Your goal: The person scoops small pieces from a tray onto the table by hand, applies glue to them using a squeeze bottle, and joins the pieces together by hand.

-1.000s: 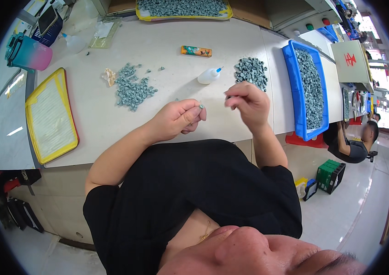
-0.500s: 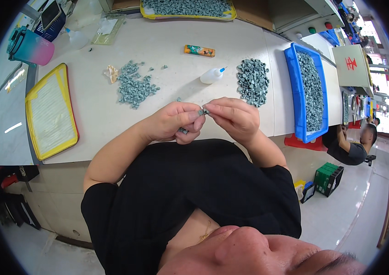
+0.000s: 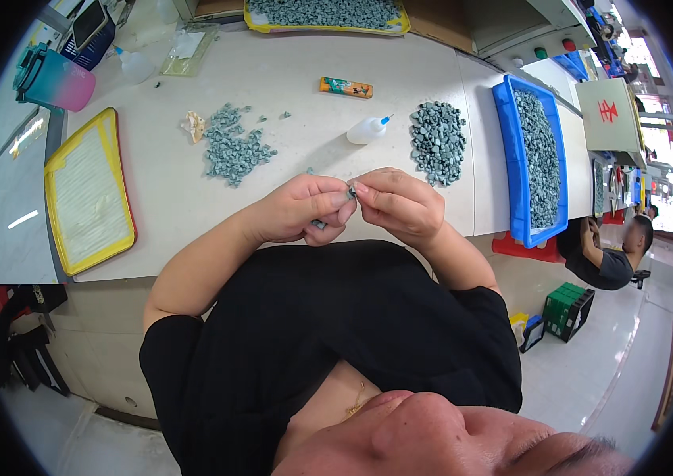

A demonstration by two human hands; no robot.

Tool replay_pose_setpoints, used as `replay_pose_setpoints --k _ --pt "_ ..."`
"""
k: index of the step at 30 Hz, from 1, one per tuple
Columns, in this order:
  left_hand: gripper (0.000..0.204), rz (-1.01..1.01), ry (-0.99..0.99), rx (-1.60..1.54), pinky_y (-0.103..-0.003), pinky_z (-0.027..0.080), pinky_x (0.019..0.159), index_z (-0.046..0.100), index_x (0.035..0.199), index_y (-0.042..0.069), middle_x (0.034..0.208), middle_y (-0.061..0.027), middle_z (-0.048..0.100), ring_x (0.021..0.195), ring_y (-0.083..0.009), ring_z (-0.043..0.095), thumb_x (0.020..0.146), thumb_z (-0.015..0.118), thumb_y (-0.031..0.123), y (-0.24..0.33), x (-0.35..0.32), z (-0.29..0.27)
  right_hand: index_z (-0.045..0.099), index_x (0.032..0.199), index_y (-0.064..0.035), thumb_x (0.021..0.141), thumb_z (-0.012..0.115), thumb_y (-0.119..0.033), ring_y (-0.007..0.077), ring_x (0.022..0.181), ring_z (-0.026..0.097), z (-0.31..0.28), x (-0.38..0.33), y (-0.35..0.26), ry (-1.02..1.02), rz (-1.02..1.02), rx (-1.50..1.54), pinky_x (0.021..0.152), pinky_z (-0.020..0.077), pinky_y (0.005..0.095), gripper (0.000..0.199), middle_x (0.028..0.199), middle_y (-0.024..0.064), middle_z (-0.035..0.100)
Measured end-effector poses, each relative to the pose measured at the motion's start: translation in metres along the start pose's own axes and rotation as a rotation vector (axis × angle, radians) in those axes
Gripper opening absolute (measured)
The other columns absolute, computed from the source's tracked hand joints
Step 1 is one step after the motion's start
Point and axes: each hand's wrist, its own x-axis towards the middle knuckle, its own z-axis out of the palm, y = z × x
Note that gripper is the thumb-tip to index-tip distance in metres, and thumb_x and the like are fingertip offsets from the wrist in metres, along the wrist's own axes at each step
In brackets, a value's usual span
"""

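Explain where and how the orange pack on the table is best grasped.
Probably from above, pinching the orange pack across its middle: it lies flat, long and narrow, with tabletop showing along both long sides. The white bottle on its near side could obstruct a low approach.

The person wears a plain black short-sleeved T-shirt [image 3: 336, 309], matte and softly creased, its left sleeve [image 3: 174, 357] and right sleeve [image 3: 481, 333] loose and ending near the elbows. At the open neckline lies a thin gold-coloured necklace [image 3: 359, 395] with a small ornament. The left hand [image 3: 317, 208] and right hand [image 3: 401, 205] are bare.
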Motion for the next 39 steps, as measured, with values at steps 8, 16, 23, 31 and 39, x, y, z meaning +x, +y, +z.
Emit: replay_pose_setpoints --k 8,16,23,31,39 --pt "0.023 -0.06 0.061 0.029 -0.02 0.023 0.042 0.052 0.086 0.005 0.062 0.0041 0.036 0.049 -0.0047 0.029 0.1 0.048 0.023 0.0 0.0 -0.003 0.067 0.088 0.004 0.063 0.074 0.008 0.0247 0.077 0.066 -0.006 -0.001 0.011 -0.11 -0.022 0.009 0.067 0.0555 0.034 0.027 0.087 0.0136 0.067" --pt "0.023 -0.113 0.14 -0.069 -0.019 0.022 0.041 0.053 0.086 0.002 0.064 0.0038 0.037 0.048 -0.0041 0.03 0.099 0.047 0.021 0.005 0.003 0.0 0.067 0.083 -0.0044 0.069 0.076 0.005 0.0179 0.077 0.068 -0.002 -0.015 0.014 -0.047 0.284 0.141 0.062 0.057 0.0263 0.019 0.087 0.0061 0.07" --pt "0.02 -0.157 0.31 -0.101 -0.017 0.021 0.039 0.053 0.087 0.001 0.065 0.0037 0.038 0.047 -0.0021 0.03 0.098 0.048 0.017 0.006 0.007 0.003 0.068 0.084 -0.0041 0.069 0.075 0.006 0.0187 0.079 0.069 0.007 -0.026 0.025 -0.047 0.307 0.152 0.064 0.0572 0.0271 0.019 0.087 0.0068 0.07" --pt "0.019 -0.315 0.533 -0.052 -0.017 0.022 0.04 0.054 0.089 -0.002 0.071 0.002 0.041 0.051 -0.0024 0.034 0.096 0.051 0.015 0.0 0.012 -0.012 0.072 0.088 -0.0033 0.075 0.075 -0.003 0.019 0.074 0.066 -0.011 -0.031 0.032 -0.135 0.572 -0.013 0.063 0.052 0.028 0.013 0.084 0.0072 0.07" --pt "0.022 -0.288 0.62 0.093 -0.017 0.022 0.041 0.055 0.09 -0.002 0.071 0.0026 0.042 0.05 -0.0021 0.033 0.098 0.054 0.019 -0.006 0.011 -0.016 0.071 0.084 -0.0023 0.079 0.075 -0.009 0.0144 0.063 0.06 -0.03 -0.027 0.043 -0.111 0.693 -0.201 0.059 0.049 0.0266 0.009 0.078 0.0064 0.066"
